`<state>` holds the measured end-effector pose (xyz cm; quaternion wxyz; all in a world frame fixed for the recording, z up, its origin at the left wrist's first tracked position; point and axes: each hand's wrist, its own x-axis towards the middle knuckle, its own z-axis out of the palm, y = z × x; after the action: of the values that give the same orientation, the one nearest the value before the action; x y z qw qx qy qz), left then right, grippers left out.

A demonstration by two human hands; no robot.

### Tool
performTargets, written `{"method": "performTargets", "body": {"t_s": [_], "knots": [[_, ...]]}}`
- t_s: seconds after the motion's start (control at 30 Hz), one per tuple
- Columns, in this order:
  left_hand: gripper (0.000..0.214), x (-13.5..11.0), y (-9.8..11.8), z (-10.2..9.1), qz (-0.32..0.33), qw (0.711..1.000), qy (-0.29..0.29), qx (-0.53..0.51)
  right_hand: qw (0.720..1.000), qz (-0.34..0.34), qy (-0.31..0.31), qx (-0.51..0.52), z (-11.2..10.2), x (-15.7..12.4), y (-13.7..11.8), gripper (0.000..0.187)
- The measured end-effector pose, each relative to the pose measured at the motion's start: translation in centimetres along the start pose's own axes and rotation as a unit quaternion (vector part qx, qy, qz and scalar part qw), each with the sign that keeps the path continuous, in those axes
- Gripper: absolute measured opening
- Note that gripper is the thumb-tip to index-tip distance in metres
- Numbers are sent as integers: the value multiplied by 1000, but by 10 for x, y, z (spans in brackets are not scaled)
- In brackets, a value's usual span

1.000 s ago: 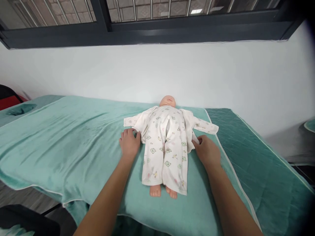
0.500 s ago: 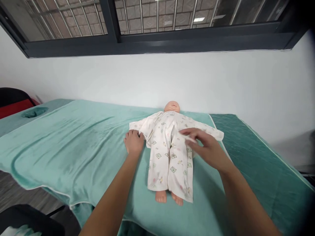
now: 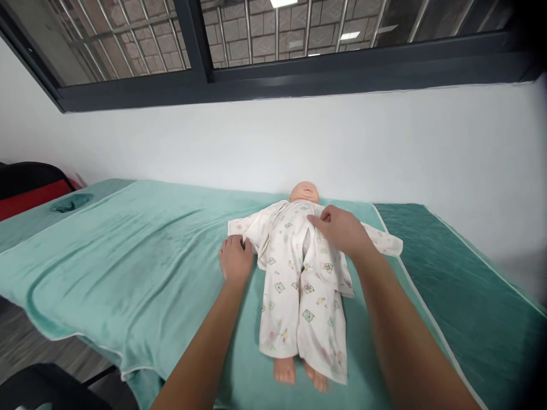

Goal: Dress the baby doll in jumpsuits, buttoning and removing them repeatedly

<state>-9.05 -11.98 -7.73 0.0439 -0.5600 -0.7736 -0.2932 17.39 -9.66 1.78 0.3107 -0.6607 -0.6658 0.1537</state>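
Note:
A baby doll [image 3: 304, 192] lies on its back on a teal towel [image 3: 128, 245], head toward the wall, bare feet toward me. It wears a white printed garment [image 3: 299, 285]. My right hand [image 3: 339, 229] rests on the doll's chest, fingers closed on the garment's right front flap, which is folded over the chest. My left hand [image 3: 235, 259] lies on the towel beside the doll's side, fingers curled at the edge of the left flap under the left sleeve [image 3: 239, 226].
The towel covers a massage bed [image 3: 448, 273] with darker green padding at right and a face hole [image 3: 70, 202] at far left. A white wall and a dark-framed barred window [image 3: 273, 51] stand behind. A red and black chair [image 3: 29, 188] is at left.
My right hand left the bed beside the doll's hip and carried the right flap across onto the chest. My left hand stayed at the left flap. The view tilted up slightly.

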Motion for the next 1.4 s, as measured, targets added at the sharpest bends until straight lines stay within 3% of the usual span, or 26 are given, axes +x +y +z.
{"method": "performTargets", "body": {"t_s": [0.13, 0.3, 0.43, 0.53, 0.7, 0.8, 0.9, 1.0, 1.13, 1.2, 1.3, 1.4], "knots": [[21, -1, -3, -1, -22, 993, -28, -111, 999, -16, -22, -27, 12, 17, 0, 27], [20, -10, 1, -8, -2, 947, -34, -318, 991, -10, -40, 125, 14, 26, 18, 26], [22, -20, 17, -20, 45, 916, -36, -398, 978, -13, -8, 206, 17, 29, 21, 26], [17, -31, 35, -33, 143, 909, -44, -390, 986, -15, 19, 166, 20, 27, 14, 32], [7, -47, 66, -51, 444, 863, -46, -236, 998, 2, -4, 65, 23, 23, 8, 31], [5, -52, 78, -57, 481, 859, -84, -151, 1000, 17, -10, 24, 23, 24, 9, 22], [8, -54, 85, -60, 469, 867, -112, -128, 1000, 13, 0, 7, 25, 26, 12, 17], [15, -46, 86, -60, 428, 874, -132, -187, 997, 3, 2, 75, 24, 28, 15, 17], [23, -13, 85, -51, 209, 913, -114, -331, 961, 11, 45, 273, 23, 28, 15, 19], [22, 10, 85, -42, 106, 929, -86, -344, 935, 14, 59, 348, 25, 27, 13, 19], [20, 40, 92, -25, 42, 935, -114, -334, 922, 12, 61, 383, 31, 27, 8, 16], [19, 56, 106, -14, 37, 928, -141, -342, 934, -2, 63, 352, 36, 28, 7, 14]]}}
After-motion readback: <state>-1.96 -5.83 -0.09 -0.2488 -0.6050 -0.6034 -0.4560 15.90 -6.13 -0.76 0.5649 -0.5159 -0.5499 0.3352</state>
